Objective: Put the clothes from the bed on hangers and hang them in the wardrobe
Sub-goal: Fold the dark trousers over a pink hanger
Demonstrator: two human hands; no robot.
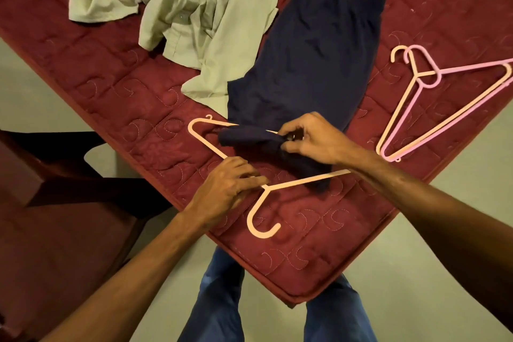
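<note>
A dark navy garment (311, 64) lies on the maroon quilted bed (125, 86), its near end threaded through a peach plastic hanger (299, 182). My right hand (308, 139) pinches the bunched navy fabric over the hanger's bar. My left hand (224, 189) lies on the hanger's left arm beside the neck, fingers curled over it and holding it on the mattress. The hook points toward me. A crumpled pale green shirt (194, 0) lies further back on the bed.
Two more hangers, one peach (402, 104) and one pink (455, 111), lie stacked on the bed at right. The mattress corner ends just before my jeans-clad legs (222, 300). Dark wooden furniture (55, 230) stands at left on a pale floor.
</note>
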